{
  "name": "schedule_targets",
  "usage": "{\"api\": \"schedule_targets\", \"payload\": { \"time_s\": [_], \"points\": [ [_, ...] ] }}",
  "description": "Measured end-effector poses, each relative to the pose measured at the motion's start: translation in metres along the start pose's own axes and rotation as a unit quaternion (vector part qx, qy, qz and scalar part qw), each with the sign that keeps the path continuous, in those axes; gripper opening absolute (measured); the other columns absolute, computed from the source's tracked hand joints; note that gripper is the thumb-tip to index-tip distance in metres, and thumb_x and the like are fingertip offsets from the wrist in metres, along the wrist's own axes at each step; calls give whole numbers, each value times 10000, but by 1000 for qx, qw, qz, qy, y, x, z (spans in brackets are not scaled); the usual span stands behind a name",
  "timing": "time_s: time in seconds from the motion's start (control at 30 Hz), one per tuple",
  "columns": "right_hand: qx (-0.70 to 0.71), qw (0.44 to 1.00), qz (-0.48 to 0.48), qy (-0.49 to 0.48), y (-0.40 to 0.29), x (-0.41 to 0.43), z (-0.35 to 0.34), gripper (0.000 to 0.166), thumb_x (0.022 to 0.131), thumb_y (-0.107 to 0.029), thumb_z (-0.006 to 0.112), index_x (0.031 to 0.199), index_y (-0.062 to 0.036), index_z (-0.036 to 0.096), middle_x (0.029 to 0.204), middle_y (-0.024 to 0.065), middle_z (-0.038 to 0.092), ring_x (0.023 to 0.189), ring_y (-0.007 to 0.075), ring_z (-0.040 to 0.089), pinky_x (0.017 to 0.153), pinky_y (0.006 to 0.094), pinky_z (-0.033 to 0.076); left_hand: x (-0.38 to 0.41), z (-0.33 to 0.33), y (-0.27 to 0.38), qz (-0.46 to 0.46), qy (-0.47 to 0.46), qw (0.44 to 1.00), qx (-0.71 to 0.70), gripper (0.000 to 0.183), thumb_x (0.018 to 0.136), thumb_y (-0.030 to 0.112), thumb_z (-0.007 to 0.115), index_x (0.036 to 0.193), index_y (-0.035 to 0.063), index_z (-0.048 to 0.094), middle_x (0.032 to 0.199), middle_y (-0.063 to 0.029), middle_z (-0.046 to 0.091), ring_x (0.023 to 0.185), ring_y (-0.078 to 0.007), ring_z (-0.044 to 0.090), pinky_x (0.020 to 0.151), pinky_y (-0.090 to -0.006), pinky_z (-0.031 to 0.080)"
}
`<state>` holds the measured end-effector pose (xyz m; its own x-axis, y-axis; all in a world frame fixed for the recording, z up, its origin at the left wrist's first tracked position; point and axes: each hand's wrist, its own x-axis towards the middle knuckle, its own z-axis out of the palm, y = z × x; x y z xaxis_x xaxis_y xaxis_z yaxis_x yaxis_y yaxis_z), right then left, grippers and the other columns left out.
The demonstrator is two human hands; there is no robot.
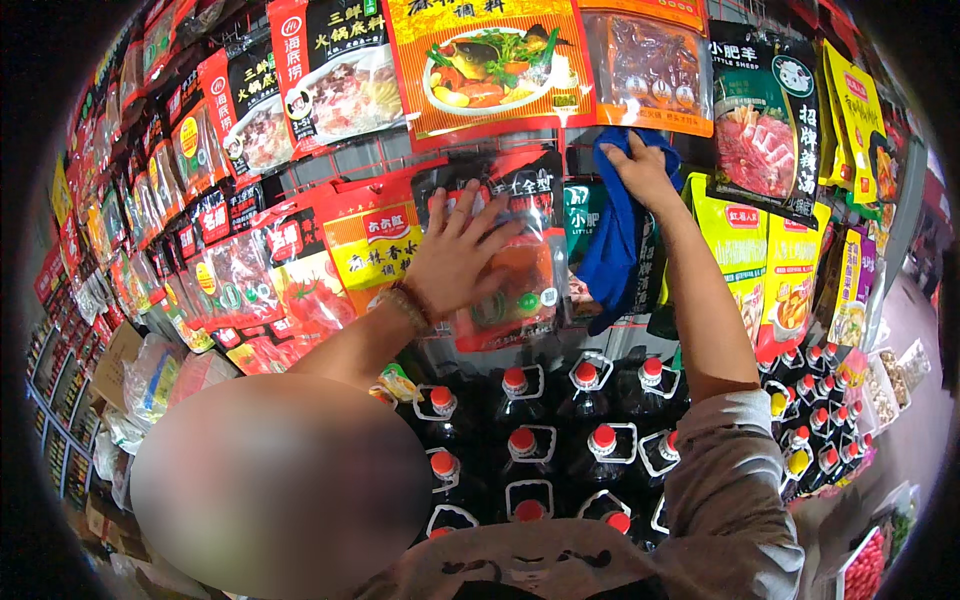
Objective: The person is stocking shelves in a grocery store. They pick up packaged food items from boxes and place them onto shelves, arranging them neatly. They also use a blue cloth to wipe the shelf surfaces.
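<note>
My left hand (461, 251) lies spread over a black-and-red packet (517, 292) with a clear window, one of the hotpot seasoning packets hanging in rows. A bead bracelet circles that wrist. Whether the palm presses on the packet or just hovers, I cannot tell. My right hand (643, 169) grips a blue cloth (615, 232), which dangles in front of a dark green packet (581, 217). Just above this hand hangs an orange packet (651, 71) with a clear front. A large yellow-and-red packet (491, 75) with a fish picture is at the top middle.
Below the packets stand rows of dark-filled bottles (521, 442) with red caps and white handles. A red wire rack (360, 161) shows behind the packets. Plastic bags (154, 367) and a cardboard box (118, 360) are at left. A blurred oval covers the lower left.
</note>
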<state>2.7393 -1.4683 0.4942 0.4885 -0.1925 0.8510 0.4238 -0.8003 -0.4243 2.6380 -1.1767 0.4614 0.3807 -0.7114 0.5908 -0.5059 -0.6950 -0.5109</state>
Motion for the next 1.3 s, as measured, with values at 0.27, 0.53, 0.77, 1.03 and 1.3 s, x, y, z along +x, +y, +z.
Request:
{"api": "schedule_targets", "payload": {
  "time_s": [0.27,0.53,0.77,1.03,1.3],
  "points": [
    [-68,993,-66,-67,-12,-26,-22,177,771,-105,521,868,4,621,891,251,600,853,409,572,771,436,470,-4,9,-7,18,51,998,-13,611,747,358,613,1308,220,413,1386,-83,351,1333,-360,219,1030,-609,179],
    [40,975,-182,125,-85,-115,-59,171,801,31,521,961,1,574,840,217,556,777,410,545,668,384,445,-7,16,-15,35,82,995,-35,576,743,380,609,1273,199,470,1384,-83,358,1338,-356,204,1035,-594,174],
    [-33,975,-217,-19,-138,-90,1,206,851,-191,548,841,11,583,807,219,586,800,403,548,713,463,435,-11,21,-20,36,45,997,-48,522,719,371,607,1177,131,539,1283,-127,425,1337,-369,185,1047,-609,124],
    [-180,962,-27,-202,-159,-22,46,954,722,-798,336,1129,36,557,1073,271,583,1052,387,545,911,431,422,-8,19,-18,36,19,999,22,352,742,240,509,974,36,678,1294,-121,437,1314,-356,225,1052,-608,91],
    [-321,889,-58,-320,-181,-6,27,1076,622,-888,311,1229,-25,519,1231,241,507,1155,366,486,966,442,386,-12,23,-27,29,3,999,-13,389,723,266,546,1030,57,661,1348,-110,392,1334,-340,190,1055,-611,63]
  ]
}}
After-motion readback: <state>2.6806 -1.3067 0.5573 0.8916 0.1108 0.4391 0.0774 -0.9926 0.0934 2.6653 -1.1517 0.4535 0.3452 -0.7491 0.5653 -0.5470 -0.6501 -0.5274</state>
